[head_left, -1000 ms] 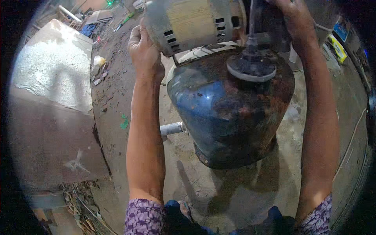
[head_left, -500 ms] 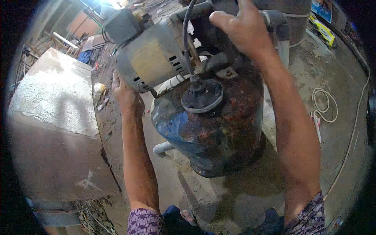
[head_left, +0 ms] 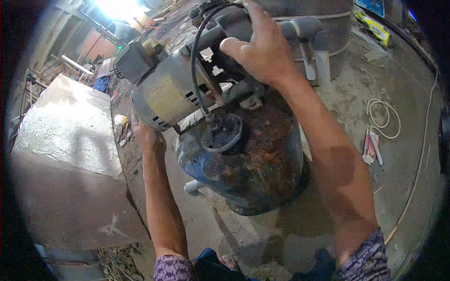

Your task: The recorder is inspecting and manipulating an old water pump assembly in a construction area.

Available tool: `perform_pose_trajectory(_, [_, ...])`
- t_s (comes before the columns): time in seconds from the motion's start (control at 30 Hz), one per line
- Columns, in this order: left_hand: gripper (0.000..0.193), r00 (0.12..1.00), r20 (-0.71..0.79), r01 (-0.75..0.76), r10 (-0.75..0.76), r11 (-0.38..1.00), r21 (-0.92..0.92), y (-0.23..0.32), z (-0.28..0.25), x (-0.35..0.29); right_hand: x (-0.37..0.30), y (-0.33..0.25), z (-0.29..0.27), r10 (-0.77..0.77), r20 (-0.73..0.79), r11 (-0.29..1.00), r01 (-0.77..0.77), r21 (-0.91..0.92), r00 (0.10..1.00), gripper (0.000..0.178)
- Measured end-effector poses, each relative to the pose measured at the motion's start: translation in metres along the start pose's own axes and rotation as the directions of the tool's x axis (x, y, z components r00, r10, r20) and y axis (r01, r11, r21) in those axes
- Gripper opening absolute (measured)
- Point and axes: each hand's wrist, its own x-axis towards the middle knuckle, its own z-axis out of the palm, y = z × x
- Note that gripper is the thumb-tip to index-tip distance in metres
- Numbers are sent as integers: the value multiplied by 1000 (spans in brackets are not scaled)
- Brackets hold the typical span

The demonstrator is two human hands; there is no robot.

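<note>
An old water pump with a grey motor [head_left: 161,100] sits on a rusty, blue-and-dark pressure tank [head_left: 262,150], which stands on the floor in front of me. Against the lower left end of the motor my left hand [head_left: 149,138] holds the pump; most of its fingers are hidden. My right hand [head_left: 267,49] grips the dark pump housing at the top, thumb stretched to the left. A round black pressure switch [head_left: 221,133] is on the tank, with a black cable [head_left: 196,70] looping up from it. A grey pipe stub [head_left: 193,187] sticks out at the tank's lower left.
To the left stands a slab-topped block [head_left: 65,126]. Behind the pump is a large dark tank [head_left: 335,28] with grey elbow piping [head_left: 307,27]. On the floor at right lie a coiled white cord [head_left: 386,124], a small box [head_left: 369,147] and a long thin cable [head_left: 424,136].
The pump and tank have shifted left, their upper part moving more than the base. Both hands have moved left with them. The small box at right shows more fully.
</note>
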Motion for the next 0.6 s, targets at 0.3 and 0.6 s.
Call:
perform_pose_trajectory(0.3, [37,976,-186,129,-112,988,84,8,3,-5,3,-4,-10,74,106,997,-74,0,992,79])
perform_pose_trajectory(0.6, [34,999,36,-27,25,999,43,-1,0,-2,3,-4,-6,112,128,992,-118,46,985,81])
